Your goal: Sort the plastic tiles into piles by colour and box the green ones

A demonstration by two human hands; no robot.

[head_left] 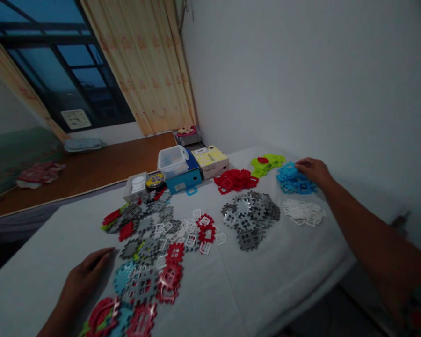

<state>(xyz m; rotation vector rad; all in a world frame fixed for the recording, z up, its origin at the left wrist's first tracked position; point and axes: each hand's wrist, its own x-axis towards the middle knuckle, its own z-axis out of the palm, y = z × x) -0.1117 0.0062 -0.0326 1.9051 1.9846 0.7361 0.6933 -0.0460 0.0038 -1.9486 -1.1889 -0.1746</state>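
My right hand (314, 169) reaches to the far right, its thumb and fingers pinched on a blue interlocking plastic tile at the top of the blue tile pile (294, 180). How far that tile is lifted I cannot tell. My left hand (87, 271) lies on the white cloth, fingers stretched out, with nothing in it. Beside it spreads a mixed heap of tiles: grey (142, 285), red (170, 276) and small white window-shaped pieces (189, 227). Sorted piles of grey tiles (250, 215), red tiles (235, 180), lime green tiles (266, 164) and white pieces (303, 213) surround the blue one.
At the back of the cloth-covered table (210, 299) stand a blue box (184, 180) with a clear plastic container (173, 160) on it, a yellow and white box (211, 161), a small white box (135, 186) and a round tin (155, 180). A wall (301, 84) borders the right side.
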